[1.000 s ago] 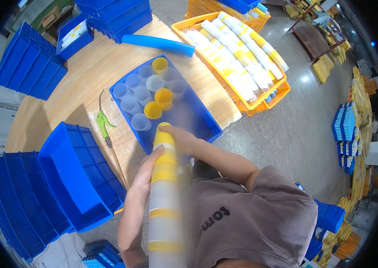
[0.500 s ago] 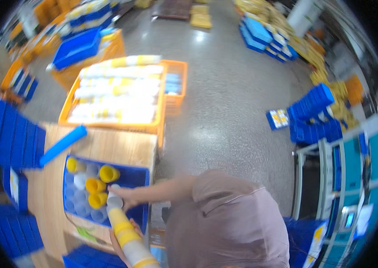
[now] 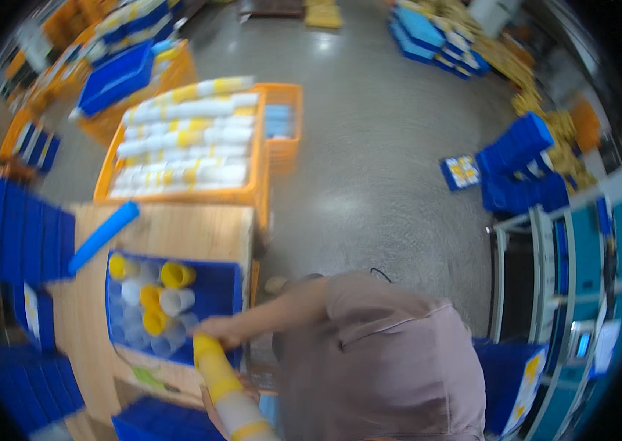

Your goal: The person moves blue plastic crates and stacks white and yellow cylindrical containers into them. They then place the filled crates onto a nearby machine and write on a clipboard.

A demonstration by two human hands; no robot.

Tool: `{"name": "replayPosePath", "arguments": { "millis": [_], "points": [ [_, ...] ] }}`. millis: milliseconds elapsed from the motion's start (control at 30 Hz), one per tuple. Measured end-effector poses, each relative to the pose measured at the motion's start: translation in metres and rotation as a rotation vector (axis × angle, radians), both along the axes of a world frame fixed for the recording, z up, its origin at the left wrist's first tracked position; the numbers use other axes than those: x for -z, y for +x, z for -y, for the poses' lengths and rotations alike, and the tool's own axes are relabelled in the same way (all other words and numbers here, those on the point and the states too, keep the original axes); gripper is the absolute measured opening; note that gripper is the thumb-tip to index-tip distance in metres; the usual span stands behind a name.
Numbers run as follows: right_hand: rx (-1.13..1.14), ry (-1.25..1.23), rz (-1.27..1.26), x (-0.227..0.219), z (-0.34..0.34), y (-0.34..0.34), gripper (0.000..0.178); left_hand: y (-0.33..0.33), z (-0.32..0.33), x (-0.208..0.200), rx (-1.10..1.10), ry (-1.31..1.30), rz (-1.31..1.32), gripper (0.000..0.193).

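At 7 o'clock, the left hand (image 3: pixel 212 413) grasps the nested cup stack (image 3: pixel 225 387), probably light, thin-walled and slippery, best cradled mid-length with gentle pressure. The right hand (image 3: pixel 220 331) meets its 11 o'clock end; blur hides whether those fingers are clenched.

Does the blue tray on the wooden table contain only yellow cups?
No, the blue tray also contains whitish cups, several of them right among the yellow cups.
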State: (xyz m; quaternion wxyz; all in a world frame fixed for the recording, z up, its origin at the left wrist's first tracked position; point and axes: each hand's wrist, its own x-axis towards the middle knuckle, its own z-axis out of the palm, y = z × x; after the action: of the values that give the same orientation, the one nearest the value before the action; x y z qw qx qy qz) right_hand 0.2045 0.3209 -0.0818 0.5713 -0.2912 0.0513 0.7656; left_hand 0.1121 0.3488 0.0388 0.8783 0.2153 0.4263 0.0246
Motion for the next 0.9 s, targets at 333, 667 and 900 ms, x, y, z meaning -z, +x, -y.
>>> {"name": "replayPosePath", "arguments": {
  "millis": [333, 667, 900],
  "points": [
    [-0.214, 0.175, 0.089, -0.038, 0.041, 0.014, 0.043, -0.042, 0.042, -0.018, -0.267, -0.118, 0.085, 0.063],
    [-0.314, 0.324, 0.553, -0.040, 0.059, 0.053, 0.049, -0.029, 0.077, -0.030, -0.468, -0.131, 0.078, 0.063],
    [-0.372, -0.185, -0.122, -0.063, 0.044, 0.055, 0.050, -0.028, 0.098, -0.033, -0.622, -0.170, 0.091, 0.051]
  ]
}}
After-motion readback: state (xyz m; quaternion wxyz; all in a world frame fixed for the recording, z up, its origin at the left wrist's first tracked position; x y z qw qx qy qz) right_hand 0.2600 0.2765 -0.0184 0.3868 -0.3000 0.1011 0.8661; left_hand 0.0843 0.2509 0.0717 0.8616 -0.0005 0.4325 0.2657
